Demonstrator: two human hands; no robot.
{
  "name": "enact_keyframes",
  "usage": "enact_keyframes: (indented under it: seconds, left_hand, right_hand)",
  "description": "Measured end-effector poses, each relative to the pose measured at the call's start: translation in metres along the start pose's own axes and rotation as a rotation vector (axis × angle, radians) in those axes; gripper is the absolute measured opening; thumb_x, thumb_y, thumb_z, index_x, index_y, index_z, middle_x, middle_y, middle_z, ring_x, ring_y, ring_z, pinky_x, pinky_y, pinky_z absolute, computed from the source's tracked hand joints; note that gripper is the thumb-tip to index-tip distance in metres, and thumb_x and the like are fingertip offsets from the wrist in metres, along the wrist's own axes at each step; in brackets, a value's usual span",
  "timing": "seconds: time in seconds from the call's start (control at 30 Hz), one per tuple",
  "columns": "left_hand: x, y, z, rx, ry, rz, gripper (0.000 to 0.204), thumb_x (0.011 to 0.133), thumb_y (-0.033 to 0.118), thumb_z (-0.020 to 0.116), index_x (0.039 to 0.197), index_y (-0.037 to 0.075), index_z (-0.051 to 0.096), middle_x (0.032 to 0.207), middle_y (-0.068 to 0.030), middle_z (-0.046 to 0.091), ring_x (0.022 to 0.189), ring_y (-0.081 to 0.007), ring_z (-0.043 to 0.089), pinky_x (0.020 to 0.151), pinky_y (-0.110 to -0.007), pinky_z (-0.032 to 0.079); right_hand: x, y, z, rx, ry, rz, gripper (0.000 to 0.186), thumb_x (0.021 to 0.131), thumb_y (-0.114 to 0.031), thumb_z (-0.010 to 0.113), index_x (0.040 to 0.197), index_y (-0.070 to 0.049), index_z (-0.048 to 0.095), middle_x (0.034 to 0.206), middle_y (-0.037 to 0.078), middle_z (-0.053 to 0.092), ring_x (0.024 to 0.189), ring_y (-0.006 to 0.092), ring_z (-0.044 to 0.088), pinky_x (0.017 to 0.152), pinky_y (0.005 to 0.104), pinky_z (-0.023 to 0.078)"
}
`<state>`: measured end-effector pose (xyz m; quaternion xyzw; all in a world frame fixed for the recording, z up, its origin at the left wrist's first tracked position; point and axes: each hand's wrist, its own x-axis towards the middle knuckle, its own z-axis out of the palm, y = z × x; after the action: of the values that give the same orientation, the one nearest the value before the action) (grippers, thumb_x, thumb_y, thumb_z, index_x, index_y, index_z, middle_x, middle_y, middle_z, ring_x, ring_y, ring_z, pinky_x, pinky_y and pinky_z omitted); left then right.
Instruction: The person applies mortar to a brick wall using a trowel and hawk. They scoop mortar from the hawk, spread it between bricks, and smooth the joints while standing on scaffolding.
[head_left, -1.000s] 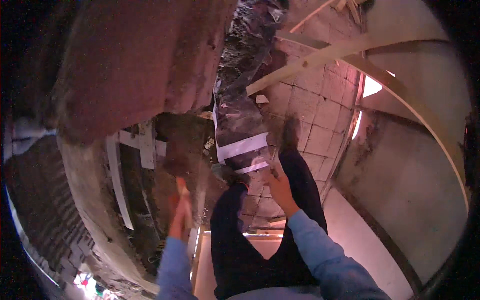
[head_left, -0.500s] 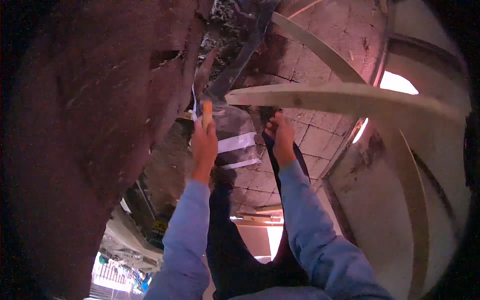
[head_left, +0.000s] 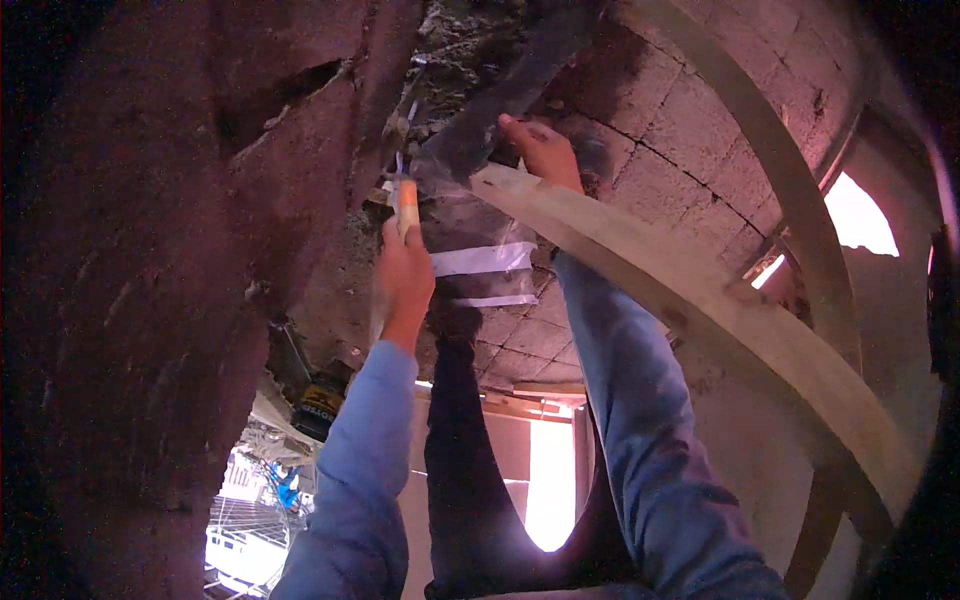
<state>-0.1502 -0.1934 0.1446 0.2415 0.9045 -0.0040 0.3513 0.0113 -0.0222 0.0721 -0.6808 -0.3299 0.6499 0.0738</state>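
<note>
Far L, a dark, rough brown slab [head_left: 150, 300] fills the side of the view, w/ a jagged gap near its top. Below, toward the bottom L, a bright opening [head_left: 245, 545] w/ sth blue [head_left: 287, 493] in it; just above that, a dark tub [head_left: 320, 405] w/ yellow marks, beside the person's L sleeve [head_left: 360, 450].

L hand [head_left: 405, 285] is clamped round the handle of a tool [head_left: 407, 205] — handle orange-yellow, pointing up, its far end near the slab's R edge. Directly R of the handle, approx. mid-view, lies a dark sheet [head_left: 470, 222] w/ two white strips [head_left: 485, 260] across it; dark trousers [head_left: 460, 450] below.

R hand [head_left: 548, 153] is up by the sheet's upper part, fingers bent — can't tell if they're closed on anything. A beam [head_left: 700, 260] passes in front of the R wrist, running down to lower R; behind are blocks [head_left: 650, 165], a 2nd beam [head_left: 775, 150] & a bright gap [head_left: 862, 215] far R.
</note>
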Motion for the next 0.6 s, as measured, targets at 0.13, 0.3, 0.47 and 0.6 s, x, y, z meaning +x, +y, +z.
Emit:
enact_keyframes:
  seconds: [0.13,0.3,0.47,0.6]
  left_hand:
    - [0.002,0.017,0.018,-0.044,-0.015,-0.065,0.039,0.103,0.036,0.045,0.133,0.013,0.052,0.103,-0.0253,0.069,0.095,-0.0478,0.065,0.080,-0.057,0.050]
    - [-0.003,-0.001,0.028,-0.061,-0.005,0.088,0.038,0.102,0.032,0.048,0.135,0.013,0.052,0.102,-0.0253,0.069,0.094,-0.0465,0.066,0.079,-0.056,0.050]
    - [0.013,0.019,0.012,-0.171,0.061,0.266,0.038,0.102,0.028,0.049,0.135,0.011,0.051,0.104,-0.0262,0.068,0.095,-0.0467,0.065,0.079,-0.055,0.051]
    - [0.053,0.051,0.017,-0.096,0.134,0.227,0.038,0.102,0.029,0.048,0.134,0.009,0.051,0.104,-0.0273,0.068,0.095,-0.0475,0.065,0.079,-0.055,0.051]
  right_hand:
    - [0.019,0.011,-0.010,-0.141,-0.020,-0.038,0.045,0.085,-0.045,0.072,0.097,-0.001,0.074,0.093,0.019,0.074,0.086,0.0312,0.071,0.081,0.0380,0.053]
    - [0.015,0.015,-0.004,-0.053,0.017,-0.077,0.034,0.084,-0.031,0.073,0.080,0.001,0.066,0.072,0.007,0.063,0.069,0.0128,0.052,0.067,0.0321,0.044]
    - [0.013,0.019,-0.003,-0.077,0.094,-0.079,0.032,0.085,-0.029,0.072,0.080,0.002,0.065,0.070,0.006,0.063,0.069,0.0151,0.052,0.067,0.0337,0.044]
    - [0.014,0.014,-0.004,-0.188,0.073,-0.027,0.030,0.084,-0.034,0.073,0.089,-0.004,0.073,0.085,0.022,0.070,0.082,0.0392,0.068,0.077,0.0426,0.052]
